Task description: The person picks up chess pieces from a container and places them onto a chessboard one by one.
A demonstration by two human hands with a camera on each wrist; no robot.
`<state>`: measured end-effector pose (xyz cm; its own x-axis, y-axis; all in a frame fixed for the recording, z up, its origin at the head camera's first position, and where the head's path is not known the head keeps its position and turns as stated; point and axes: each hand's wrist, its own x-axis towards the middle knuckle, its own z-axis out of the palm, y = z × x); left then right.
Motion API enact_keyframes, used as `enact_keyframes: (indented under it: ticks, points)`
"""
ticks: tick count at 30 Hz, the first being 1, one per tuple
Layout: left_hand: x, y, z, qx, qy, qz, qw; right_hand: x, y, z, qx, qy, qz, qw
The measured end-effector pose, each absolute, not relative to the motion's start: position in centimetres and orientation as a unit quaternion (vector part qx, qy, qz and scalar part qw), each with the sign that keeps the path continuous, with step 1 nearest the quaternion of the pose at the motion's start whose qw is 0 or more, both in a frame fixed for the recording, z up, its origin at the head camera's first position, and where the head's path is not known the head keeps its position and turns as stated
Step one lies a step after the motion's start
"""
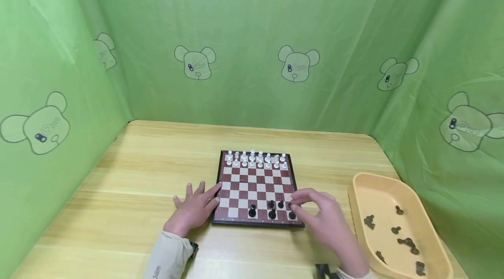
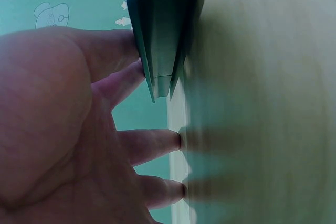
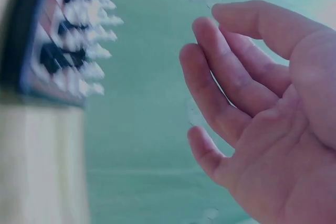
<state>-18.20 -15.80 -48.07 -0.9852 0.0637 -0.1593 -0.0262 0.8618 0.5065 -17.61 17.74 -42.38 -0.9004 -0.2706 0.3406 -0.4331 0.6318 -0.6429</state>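
Note:
A chessboard (image 1: 244, 187) lies on the table, with white chess pieces (image 1: 252, 157) in two rows along its far side. Several black chess pieces (image 1: 272, 214) stand near its front right; a larger one (image 1: 252, 210) stands left of them. My left hand (image 1: 194, 210) has its fingers spread, and thumb and index finger touch the board's left edge (image 2: 160, 35). Over the front right corner, my right hand (image 1: 324, 217) has thumb and fingertips apart around a black piece (image 1: 290, 205), partly hidden. In the right wrist view that hand (image 3: 257, 98) holds nothing between its loosely bent fingers.
An orange plastic tub (image 1: 356, 209) stands right of the board, with several black chess pieces (image 1: 407, 242) lying loose in it. Green curtains (image 1: 244, 95) with bear-head outlines enclose the wooden table (image 1: 165, 148) at the back and sides.

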Motion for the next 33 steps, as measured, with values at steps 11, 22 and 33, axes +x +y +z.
enact_keyframes:
  ticks: [11,22,33]
  points:
    - [-18.1,-15.7,-47.8,0.013,0.961,0.264,0.082,-16.3,26.1,-37.7,0.162,-0.915,0.311,0.200]
    - [-17.9,-15.7,-47.8,0.011,0.960,0.267,0.081,-17.4,35.5,-37.2,0.084,-0.959,0.238,0.131]
    - [-17.8,-15.7,-47.8,0.010,0.960,0.267,0.080,-19.9,40.2,-39.8,0.068,-0.974,0.181,-0.116]
